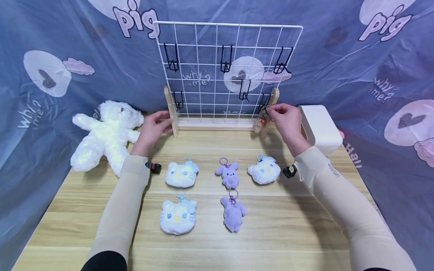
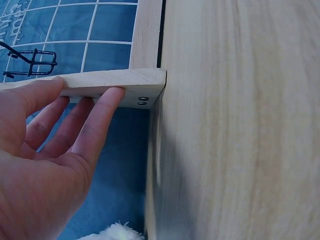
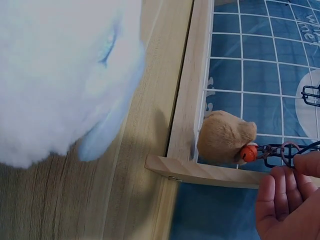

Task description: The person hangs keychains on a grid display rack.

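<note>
My right hand pinches the metal ring of a brown plush keychain between thumb and fingers, beside a black hook low on the right of the white wire grid rack. An orange bell hangs by the plush. Whether the ring sits over the hook, I cannot tell. At the opposite end, the fingertips of my left hand touch the rack's left wooden leg, with fingers mostly extended. On the table lie white cat plush keychains and purple plush keychains.
Several black hooks hang on the grid. A white fluffy teddy bear leans at the left beside my forearm. Right of my right hand stands a white box. Blue printed cloth surrounds the wooden table.
</note>
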Action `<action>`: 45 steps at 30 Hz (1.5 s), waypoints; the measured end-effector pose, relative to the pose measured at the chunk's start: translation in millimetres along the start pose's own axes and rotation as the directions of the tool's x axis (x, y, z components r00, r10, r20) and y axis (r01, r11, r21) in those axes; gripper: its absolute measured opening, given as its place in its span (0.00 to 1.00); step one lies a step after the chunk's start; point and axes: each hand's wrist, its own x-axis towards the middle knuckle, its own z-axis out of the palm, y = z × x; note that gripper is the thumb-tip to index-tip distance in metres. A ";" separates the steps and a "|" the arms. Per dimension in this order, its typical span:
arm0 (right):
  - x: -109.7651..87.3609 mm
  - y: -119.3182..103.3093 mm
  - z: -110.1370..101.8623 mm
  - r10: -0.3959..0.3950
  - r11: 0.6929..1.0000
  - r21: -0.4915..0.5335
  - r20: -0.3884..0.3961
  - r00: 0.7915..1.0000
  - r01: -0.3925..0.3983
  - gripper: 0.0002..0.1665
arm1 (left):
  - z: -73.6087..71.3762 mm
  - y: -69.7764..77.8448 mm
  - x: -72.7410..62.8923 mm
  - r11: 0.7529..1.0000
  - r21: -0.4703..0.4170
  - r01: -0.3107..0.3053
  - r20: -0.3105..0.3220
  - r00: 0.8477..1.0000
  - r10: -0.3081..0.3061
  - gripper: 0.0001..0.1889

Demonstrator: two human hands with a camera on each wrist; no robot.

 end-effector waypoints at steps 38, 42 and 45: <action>-2.1 -3.1 -1.3 -0.049 0.998 -0.034 0.009 0.999 0.050 0.16 | -1.5 -3.2 2.3 1.000 -0.008 -0.002 -0.005 1.000 0.002 0.23; -5.6 -3.1 -3.9 -0.044 0.998 -0.040 0.018 0.999 0.044 0.16 | -0.9 -1.4 1.8 1.000 -0.009 0.004 -0.003 1.000 -0.004 0.24; -9.5 -2.7 -6.4 -0.030 0.998 -0.055 0.024 0.999 0.031 0.16 | -0.7 -0.7 1.5 1.000 -0.009 0.007 0.000 1.000 -0.007 0.24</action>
